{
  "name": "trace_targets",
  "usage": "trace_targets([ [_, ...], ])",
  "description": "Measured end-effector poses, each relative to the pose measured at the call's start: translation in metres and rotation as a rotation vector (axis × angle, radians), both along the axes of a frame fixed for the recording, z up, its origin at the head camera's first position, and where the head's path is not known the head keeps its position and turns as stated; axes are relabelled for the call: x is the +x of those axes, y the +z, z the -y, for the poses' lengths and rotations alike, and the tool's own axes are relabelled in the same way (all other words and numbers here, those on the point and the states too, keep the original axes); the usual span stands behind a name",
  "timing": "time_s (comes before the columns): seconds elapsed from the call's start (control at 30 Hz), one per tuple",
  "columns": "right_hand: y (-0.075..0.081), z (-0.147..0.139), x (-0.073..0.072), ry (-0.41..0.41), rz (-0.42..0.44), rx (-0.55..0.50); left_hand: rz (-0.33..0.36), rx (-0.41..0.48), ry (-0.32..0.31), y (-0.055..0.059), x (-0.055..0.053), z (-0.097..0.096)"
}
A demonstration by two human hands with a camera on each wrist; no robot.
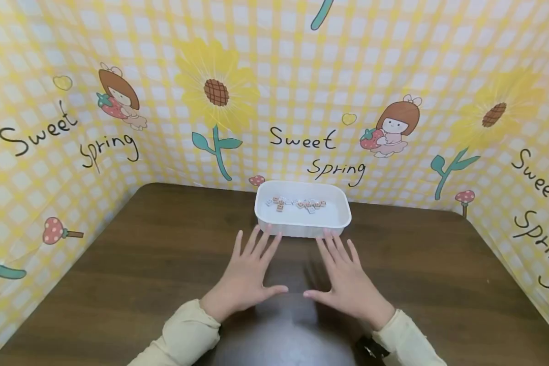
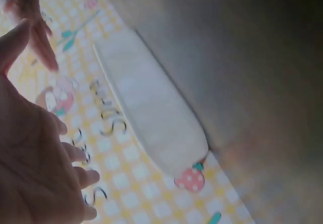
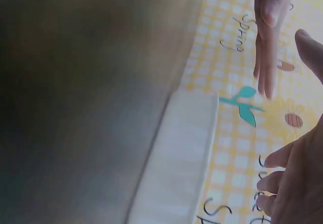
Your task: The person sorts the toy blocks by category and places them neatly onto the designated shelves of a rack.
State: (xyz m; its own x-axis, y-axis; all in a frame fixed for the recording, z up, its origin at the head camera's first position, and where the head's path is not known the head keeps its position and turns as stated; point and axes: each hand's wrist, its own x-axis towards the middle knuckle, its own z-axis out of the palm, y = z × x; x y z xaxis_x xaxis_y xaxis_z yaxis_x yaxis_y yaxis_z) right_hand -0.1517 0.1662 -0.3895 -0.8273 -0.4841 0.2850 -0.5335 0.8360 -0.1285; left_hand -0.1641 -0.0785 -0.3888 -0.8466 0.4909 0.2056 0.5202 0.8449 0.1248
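A white rectangular tub [image 1: 302, 230] stands at the back of the table, with several small square tiles [image 1: 280, 206] in orange-brown and white lying on its floor. My left hand [image 1: 247, 277] is held above the table in front of the tub, fingers spread and straight, holding nothing. Mirroring it, my right hand [image 1: 347, 282] has its fingers stretched toward the tub's front and is also bare. Both wrist views show the tub's outer side [image 2: 151, 103] apart from the hands. The tiles are hidden there behind the tub's wall.
The dark brown wooden table [image 1: 142, 264] reaches to a yellow checked cloth [image 1: 274, 91] with printed flowers and lettering, which surrounds it at the back and sides. A black band [image 1: 372, 348] shows at the right sleeve.
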Motion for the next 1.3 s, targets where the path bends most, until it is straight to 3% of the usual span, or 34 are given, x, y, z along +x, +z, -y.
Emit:
trace_targets([
  [0.07,0.005,-0.005,-0.007,-0.016,0.012,-0.008,0.005,-0.010,0.023,0.003,-0.010,0.006],
  [0.17,0.016,-0.015,-0.028,-0.035,0.071,-0.063,0.009,-0.015,0.070,0.011,-0.036,0.016],
  [0.33,0.021,-0.035,-0.085,-0.069,0.110,-0.220,0.045,0.018,0.142,0.012,-0.092,0.029],
  [0.5,0.011,-0.049,-0.141,-0.160,0.136,-0.316,0.117,0.092,0.192,0.005,-0.142,0.027],
  [0.63,-0.003,-0.058,-0.163,-0.244,0.277,-0.248,0.185,0.093,0.206,-0.004,-0.165,0.024],
  [0.73,-0.010,-0.061,-0.168,-0.277,0.366,-0.175,0.231,0.051,0.183,-0.007,-0.170,0.023],
  [0.83,-0.012,-0.062,-0.165,-0.274,0.380,-0.144,0.242,0.063,0.161,-0.008,-0.169,0.023],
  [1.0,-0.010,-0.059,-0.151,-0.266,0.333,-0.116,0.247,0.094,0.169,-0.010,-0.155,0.027],
  [1.3,-0.011,-0.058,-0.115,-0.263,0.278,-0.067,0.139,-0.062,0.207,-0.009,-0.117,0.034],
])
